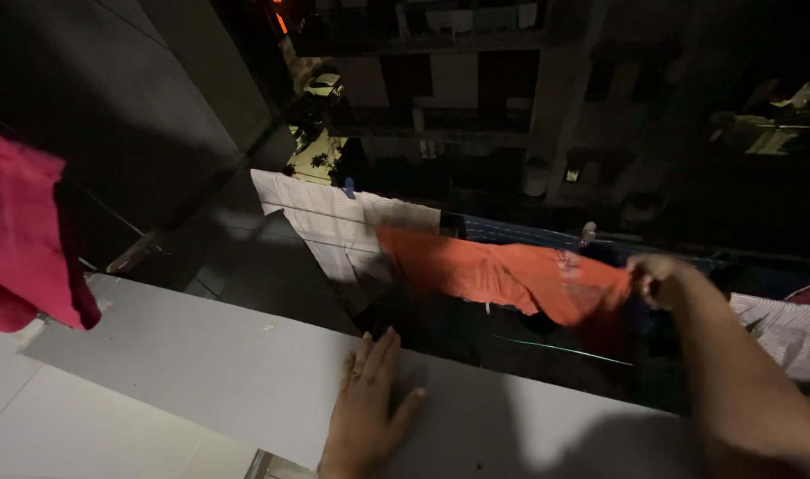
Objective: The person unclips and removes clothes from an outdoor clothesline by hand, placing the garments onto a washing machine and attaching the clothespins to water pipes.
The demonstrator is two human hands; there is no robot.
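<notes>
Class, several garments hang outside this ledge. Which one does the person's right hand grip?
The orange shirt in the middle: the right hand pinches its right edge. The white striped cloth hangs further left, untouched, and the pink cloth hangs at far left.

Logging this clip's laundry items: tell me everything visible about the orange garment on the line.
The orange garment looks like a soft cloth T-shirt, spread sideways and draped over a thin clothesline beyond the pale ledge. A faint print shows near its right end. It hangs wrinkled, sagging in the middle. The right hand grips its right edge with the fingers. Its left end overlaps a white striped cloth; a dark blue item hangs behind.
</notes>
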